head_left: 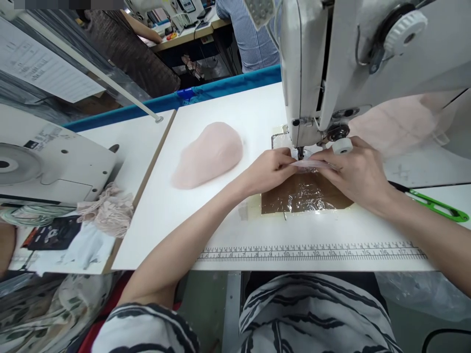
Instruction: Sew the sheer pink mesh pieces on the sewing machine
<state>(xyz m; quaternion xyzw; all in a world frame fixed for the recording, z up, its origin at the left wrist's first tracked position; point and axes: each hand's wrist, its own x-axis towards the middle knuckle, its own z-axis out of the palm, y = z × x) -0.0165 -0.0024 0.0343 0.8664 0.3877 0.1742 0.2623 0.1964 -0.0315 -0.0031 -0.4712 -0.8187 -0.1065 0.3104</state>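
Note:
A small pale pink fabric piece [312, 164] lies under the needle of the white sewing machine [331, 63]. My left hand [270, 169] pinches its left end, fingers curled together. My right hand [355, 171] presses on its right side with fingers closed over it. Both hands rest over a brown patch covered with shiny tape [305, 196] on the white table [221, 225]. A pile of pink fabric pieces [209, 154] sits to the left of my left hand.
A printed ruler [312, 253] runs along the table's front edge. Green-handled scissors [437, 206] lie at the right. More pink fabric [397, 122] sits behind the machine. A bundle of pink elastic [106, 211] and another machine [47, 166] are at the left. Two people stand at the back.

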